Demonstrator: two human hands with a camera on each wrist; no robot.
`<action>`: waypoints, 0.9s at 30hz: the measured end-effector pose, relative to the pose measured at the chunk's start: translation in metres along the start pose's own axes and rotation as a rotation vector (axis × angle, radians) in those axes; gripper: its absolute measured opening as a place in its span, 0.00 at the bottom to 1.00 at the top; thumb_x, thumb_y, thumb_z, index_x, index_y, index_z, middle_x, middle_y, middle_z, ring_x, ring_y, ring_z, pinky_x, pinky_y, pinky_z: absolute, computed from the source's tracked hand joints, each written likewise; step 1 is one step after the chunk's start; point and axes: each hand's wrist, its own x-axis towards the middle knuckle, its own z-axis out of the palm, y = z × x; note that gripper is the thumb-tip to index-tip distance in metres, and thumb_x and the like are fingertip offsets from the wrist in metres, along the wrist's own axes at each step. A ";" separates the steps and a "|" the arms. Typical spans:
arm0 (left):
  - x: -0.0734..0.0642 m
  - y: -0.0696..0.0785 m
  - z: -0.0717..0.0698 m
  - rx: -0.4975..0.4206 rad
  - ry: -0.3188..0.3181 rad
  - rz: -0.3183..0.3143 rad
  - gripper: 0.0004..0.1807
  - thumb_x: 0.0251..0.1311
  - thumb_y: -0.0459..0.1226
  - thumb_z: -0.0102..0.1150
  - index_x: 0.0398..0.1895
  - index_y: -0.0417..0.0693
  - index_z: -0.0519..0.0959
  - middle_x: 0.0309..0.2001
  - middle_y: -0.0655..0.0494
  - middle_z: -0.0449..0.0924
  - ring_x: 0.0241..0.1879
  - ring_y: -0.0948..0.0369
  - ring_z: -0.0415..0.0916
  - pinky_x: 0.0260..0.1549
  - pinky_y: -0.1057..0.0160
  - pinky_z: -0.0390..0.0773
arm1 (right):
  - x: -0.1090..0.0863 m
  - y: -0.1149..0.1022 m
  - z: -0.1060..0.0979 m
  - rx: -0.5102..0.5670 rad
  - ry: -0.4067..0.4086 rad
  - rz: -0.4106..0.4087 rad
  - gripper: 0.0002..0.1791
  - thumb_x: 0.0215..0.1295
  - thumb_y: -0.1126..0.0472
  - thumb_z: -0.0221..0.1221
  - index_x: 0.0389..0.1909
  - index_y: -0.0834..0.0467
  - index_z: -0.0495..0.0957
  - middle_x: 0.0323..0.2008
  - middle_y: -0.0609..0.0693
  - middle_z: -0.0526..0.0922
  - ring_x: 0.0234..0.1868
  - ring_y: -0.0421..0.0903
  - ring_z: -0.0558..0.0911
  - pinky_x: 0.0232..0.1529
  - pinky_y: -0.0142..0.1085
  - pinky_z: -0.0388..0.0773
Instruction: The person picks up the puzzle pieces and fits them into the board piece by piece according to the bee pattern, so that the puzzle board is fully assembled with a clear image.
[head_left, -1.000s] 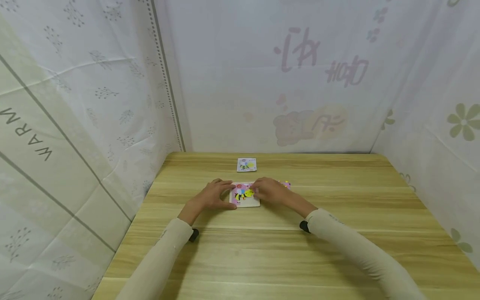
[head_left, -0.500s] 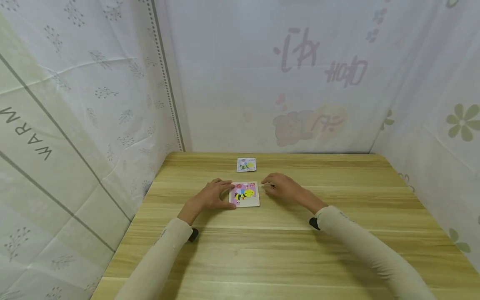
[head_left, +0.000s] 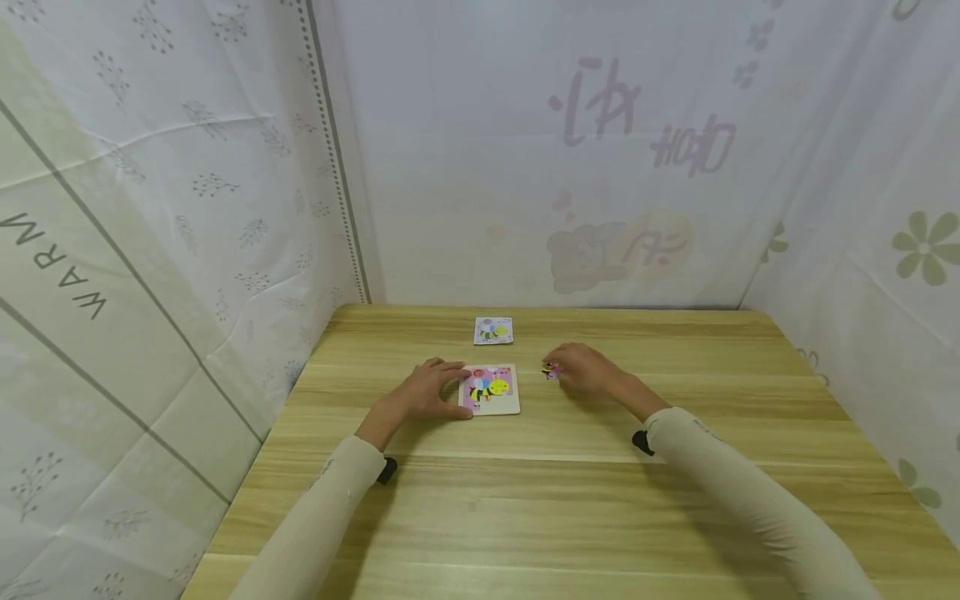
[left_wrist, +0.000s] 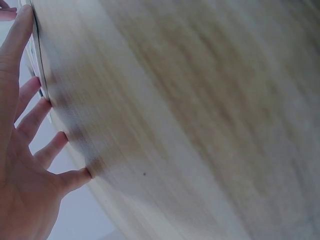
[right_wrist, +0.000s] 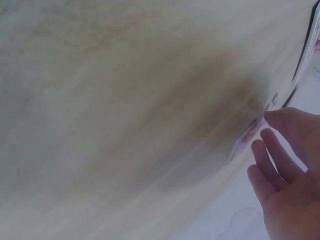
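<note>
A square puzzle board [head_left: 495, 406] with a bee picture lies on the wooden table; its lower right part shows bare pale wood. My left hand [head_left: 427, 389] rests along the board's left edge, thumb at the near corner and fingers spread, as the left wrist view shows [left_wrist: 30, 165]. To the right of the board, my right hand [head_left: 587, 369] touches small loose puzzle pieces [head_left: 552, 370] in pink, yellow and black. In the right wrist view, a flat piece [right_wrist: 248, 132] lies on the table by the thumb and fingertips. The hand partly hides the pieces.
A small card [head_left: 492, 331] with the same bee picture lies beyond the board. The wooden table [head_left: 480, 508] reaches back to a patterned cloth wall [head_left: 465, 217], with cloth at both sides too.
My right hand has moved from over the board to the right, and loose pieces now show at its fingertips. The left hand stays at the board's edge.
</note>
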 end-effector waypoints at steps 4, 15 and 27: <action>0.000 0.000 0.000 -0.001 -0.002 -0.004 0.46 0.58 0.61 0.72 0.76 0.49 0.71 0.77 0.47 0.65 0.76 0.42 0.57 0.73 0.35 0.55 | -0.002 0.002 0.002 0.023 -0.008 0.008 0.14 0.70 0.70 0.63 0.54 0.65 0.85 0.51 0.59 0.87 0.51 0.53 0.85 0.52 0.49 0.83; 0.001 0.000 0.002 -0.009 0.000 -0.016 0.46 0.57 0.61 0.72 0.76 0.51 0.71 0.77 0.48 0.65 0.76 0.43 0.57 0.74 0.35 0.53 | -0.003 -0.008 0.007 0.045 -0.006 0.024 0.15 0.69 0.60 0.68 0.54 0.61 0.86 0.51 0.55 0.85 0.50 0.50 0.84 0.50 0.47 0.82; 0.000 0.001 0.000 -0.003 0.003 -0.018 0.46 0.57 0.61 0.73 0.76 0.51 0.71 0.77 0.49 0.65 0.76 0.43 0.58 0.74 0.36 0.53 | -0.005 -0.009 0.010 0.095 -0.018 -0.005 0.15 0.72 0.63 0.65 0.56 0.60 0.86 0.51 0.55 0.85 0.48 0.49 0.83 0.45 0.43 0.82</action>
